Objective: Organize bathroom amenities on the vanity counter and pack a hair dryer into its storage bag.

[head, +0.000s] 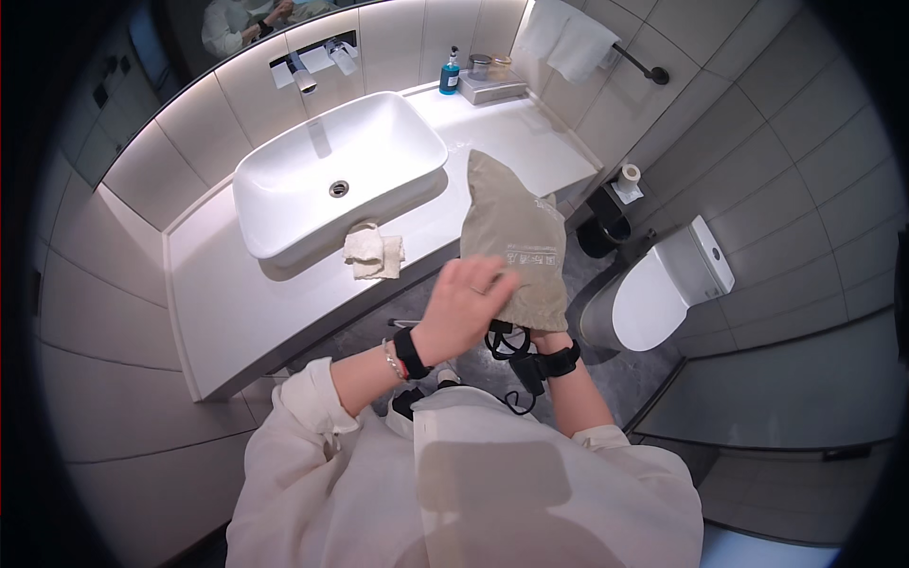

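Observation:
A khaki fabric bag (515, 234) with printed writing hangs before me, its gathered mouth towards my body. My left hand (465, 302), slightly blurred, lies at the bag's near left side with fingers bent; whether it grips the cloth is unclear. Only the wrist end of my right hand (550, 342) shows at the bag's mouth. Its fingers are hidden by the cloth, so I cannot see what they hold. A black looped cable (508, 344) comes out at the mouth between my wrists. Both wrists wear black bands.
A white countertop (227, 319) carries a basin (284, 213), folded cream cloths (373, 252), a blue pump bottle (449, 74) and a tray with two cups (490, 89). At right stand a toilet (650, 309) and black bin (603, 234). White towels (575, 42) hang on a rail.

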A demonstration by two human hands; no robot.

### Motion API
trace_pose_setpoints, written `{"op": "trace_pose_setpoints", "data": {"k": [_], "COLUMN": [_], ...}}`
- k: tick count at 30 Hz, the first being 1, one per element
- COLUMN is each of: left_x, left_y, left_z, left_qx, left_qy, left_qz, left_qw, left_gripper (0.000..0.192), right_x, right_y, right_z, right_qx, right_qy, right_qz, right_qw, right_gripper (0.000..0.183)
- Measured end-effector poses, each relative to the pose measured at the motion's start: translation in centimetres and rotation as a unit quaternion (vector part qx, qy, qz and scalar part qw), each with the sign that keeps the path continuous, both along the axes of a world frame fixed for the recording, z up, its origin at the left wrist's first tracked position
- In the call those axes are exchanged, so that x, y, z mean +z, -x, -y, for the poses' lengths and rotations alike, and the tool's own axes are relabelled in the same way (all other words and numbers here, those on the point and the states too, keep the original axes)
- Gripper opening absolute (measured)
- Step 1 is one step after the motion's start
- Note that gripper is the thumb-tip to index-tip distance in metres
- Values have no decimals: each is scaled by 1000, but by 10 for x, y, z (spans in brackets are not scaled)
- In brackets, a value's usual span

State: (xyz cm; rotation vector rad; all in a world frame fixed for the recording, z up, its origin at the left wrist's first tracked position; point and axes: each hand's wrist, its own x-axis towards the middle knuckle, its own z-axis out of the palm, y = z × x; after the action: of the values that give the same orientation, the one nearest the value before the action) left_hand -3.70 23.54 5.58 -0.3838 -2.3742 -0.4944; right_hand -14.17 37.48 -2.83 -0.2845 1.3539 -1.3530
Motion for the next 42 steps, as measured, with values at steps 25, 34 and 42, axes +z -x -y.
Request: {"op": "trace_pose_setpoints", "data": {"k": [25, 34, 42], "left_x": [-26, -20, -19], "left_y": [-18, -8, -13], "left_z": [-9, 2, 36], "left_qx": [-151, -143, -87], "left_qy": [-318, -610, -662], "left_qz": [378, 469, 413], "left_qw": [856, 622, 619], "left_gripper": [18, 19, 19], "right_x": [-29, -31, 37], "right_y": [-17, 17, 9], "right_z": [3, 3, -27], "right_qx": [21, 61, 81], "right_qy": [-92, -122, -51], "right_qz": [71, 93, -141], "right_qw": [993, 986, 985], "right_gripper": [24, 25, 38]}}
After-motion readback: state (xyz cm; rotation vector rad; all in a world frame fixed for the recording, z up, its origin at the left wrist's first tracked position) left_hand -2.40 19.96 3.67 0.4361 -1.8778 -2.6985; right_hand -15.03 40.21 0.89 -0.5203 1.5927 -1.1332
